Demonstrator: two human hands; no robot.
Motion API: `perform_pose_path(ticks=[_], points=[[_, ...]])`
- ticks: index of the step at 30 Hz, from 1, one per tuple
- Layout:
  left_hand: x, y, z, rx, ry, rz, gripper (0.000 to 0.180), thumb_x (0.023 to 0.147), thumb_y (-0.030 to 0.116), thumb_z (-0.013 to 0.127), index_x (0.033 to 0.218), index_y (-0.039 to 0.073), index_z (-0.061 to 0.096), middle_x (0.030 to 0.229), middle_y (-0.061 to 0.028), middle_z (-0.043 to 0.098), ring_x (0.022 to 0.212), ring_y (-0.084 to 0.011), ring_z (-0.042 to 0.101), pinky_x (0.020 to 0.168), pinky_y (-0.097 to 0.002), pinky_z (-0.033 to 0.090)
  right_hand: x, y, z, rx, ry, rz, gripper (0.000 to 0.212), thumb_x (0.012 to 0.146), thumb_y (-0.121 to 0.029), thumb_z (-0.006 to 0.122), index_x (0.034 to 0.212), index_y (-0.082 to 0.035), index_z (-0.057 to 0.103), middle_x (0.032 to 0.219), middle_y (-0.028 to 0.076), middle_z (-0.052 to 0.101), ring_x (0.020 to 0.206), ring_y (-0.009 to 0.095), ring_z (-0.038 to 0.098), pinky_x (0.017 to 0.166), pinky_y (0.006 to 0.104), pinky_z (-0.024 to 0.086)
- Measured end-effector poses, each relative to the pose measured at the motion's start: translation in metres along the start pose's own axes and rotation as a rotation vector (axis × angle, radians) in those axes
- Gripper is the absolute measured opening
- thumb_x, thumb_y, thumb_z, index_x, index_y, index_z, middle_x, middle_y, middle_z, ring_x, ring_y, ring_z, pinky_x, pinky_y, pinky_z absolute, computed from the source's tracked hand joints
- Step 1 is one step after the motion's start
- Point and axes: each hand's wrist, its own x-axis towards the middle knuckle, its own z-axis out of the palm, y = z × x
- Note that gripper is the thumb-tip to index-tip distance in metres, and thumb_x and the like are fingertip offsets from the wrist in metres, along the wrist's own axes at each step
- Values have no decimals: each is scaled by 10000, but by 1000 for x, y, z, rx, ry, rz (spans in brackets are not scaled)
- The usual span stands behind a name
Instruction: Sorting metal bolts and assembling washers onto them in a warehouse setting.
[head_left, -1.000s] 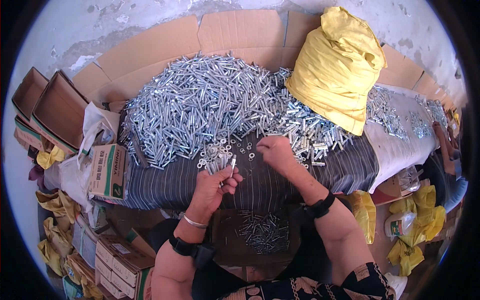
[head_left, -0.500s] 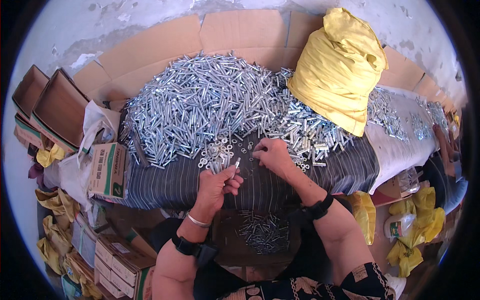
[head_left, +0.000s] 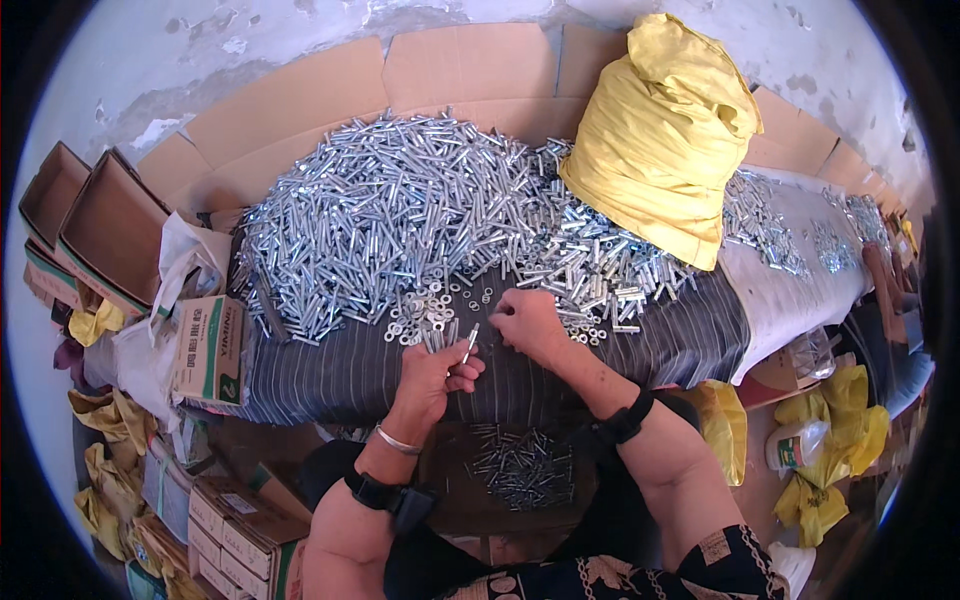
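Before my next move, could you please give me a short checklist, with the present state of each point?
1. Left hand has a hold on the metal rod: ok, it juts up from the grip.
2. Right hand holds a part in its fingers: cannot tell, the fingers hide it.
3. Loose washers lie near the left hand: ok.
4. Both hands apart: ok, a gap shows between them.
5. Heap of rods neatly aligned: not ok, they lie jumbled.
6. Yellow sack away from both hands: ok.
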Motion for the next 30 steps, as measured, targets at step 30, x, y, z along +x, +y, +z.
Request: perform_pose_path(ticks=[30], points=[[1, 3, -5, -30, 12, 37, 174, 827, 102, 651, 839, -70, 628, 672, -166, 647, 490, -164, 599, 414, -242, 475, -9, 25, -13, -386, 51, 17, 55, 676, -102, 623, 686, -48, 619, 740, 151, 611, 702, 362, 628, 619, 447, 520]])
